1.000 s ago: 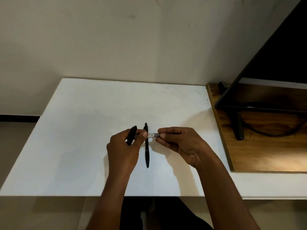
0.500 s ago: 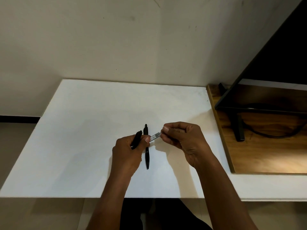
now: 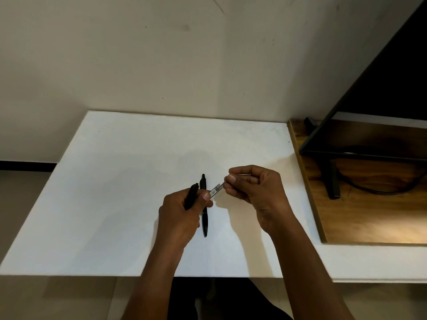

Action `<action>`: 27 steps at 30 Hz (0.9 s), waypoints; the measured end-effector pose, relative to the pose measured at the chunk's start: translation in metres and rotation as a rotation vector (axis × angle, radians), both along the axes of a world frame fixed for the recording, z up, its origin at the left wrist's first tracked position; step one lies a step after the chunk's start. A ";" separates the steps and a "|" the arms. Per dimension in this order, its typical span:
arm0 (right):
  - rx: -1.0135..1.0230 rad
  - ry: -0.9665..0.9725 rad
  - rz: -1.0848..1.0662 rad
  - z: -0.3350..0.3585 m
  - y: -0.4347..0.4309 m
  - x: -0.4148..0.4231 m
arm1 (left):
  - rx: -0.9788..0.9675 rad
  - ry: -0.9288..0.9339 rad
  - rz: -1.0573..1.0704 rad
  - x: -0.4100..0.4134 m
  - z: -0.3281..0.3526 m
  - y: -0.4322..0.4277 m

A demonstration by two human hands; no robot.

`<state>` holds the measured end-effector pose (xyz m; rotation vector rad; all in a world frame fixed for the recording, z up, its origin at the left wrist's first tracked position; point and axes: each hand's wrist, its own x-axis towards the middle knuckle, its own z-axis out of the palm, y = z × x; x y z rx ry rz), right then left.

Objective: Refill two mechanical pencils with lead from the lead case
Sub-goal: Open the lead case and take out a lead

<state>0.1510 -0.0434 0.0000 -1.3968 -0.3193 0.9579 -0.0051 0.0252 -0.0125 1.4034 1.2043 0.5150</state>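
The left hand (image 3: 178, 213) grips a black pencil (image 3: 192, 195) and pinches the lead case (image 3: 216, 191). The right hand (image 3: 256, 192) pinches the case's other end. The second pencil (image 3: 204, 218) lies on the white table (image 3: 115, 181), nearer its front edge.

The white bench (image 3: 111, 185) gives open room to the left of the two grips and behind them, up to the wall (image 3: 161, 65) at its far edge. In the middle a black pencil (image 3: 204, 224) lies on the bench, partly under the left grip (image 3: 180, 213). The right grip (image 3: 256, 188) is near, and the lead case (image 3: 216, 191), pinched by both, bridges the gap between them. On the right a wooden board (image 3: 369, 222) carries a slanted dark monitor (image 3: 392, 77), its stand (image 3: 332, 181) and a cable (image 3: 374, 191), which block that side.
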 end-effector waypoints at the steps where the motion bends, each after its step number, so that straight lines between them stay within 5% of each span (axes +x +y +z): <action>1: 0.007 -0.013 0.010 0.000 0.000 0.000 | -0.003 -0.005 0.001 0.000 0.000 0.000; 8: -0.015 -0.163 0.030 -0.001 0.003 0.000 | -0.055 -0.039 0.016 0.000 0.001 -0.001; 27: -0.038 -0.201 -0.007 0.001 0.004 0.002 | -0.091 -0.091 0.005 0.002 -0.001 0.001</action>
